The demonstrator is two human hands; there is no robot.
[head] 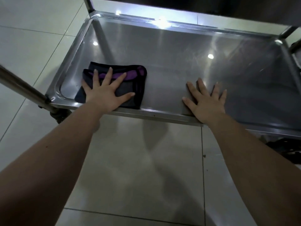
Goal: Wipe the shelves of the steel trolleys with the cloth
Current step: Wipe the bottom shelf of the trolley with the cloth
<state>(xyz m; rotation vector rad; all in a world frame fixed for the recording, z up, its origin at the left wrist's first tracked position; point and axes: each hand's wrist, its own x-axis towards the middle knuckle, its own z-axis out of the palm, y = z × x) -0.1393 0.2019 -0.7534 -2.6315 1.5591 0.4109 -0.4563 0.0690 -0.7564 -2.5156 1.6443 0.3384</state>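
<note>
Head view.

- Steel trolley shelf [179, 66]: shallow tray with a raised rim and rounded corners, surface bright with light reflections and fine scratches. It fills the far half of the view, and its near rim runs from left to right just under both wrists.
- Cloth [138, 82]: folded, dark with a purple layer showing at its far edge. It lies flat on the shelf in the near-left part, its near edge against the near rim and its left side close to the near-left corner.
- Left hand [104, 93]: laid palm-down on the cloth, fingers [109, 75] straight and spread, pressing and not curled round the fabric.
- Right hand [206, 103]: laid palm-down on bare steel to the right of the cloth and apart from it, fingers straight and spread, released and holding nothing. The heel of the hand sits over the near rim.
- Upper shelf [211, 7]: dark underside across the far top edge.
- Upright posts: one at the far-left corner [89, 4], one at the far-right corner [286, 32].
- Steel tube [21, 88]: runs slantwise from the left edge to the near-left corner.
- Caster [57, 116]: dark, under the near-left corner.
- Floor [138, 160]: pale glossy tiles with dark joints.
- Dark object [286, 149]: low at the right, below the shelf; kind cannot be told.
</note>
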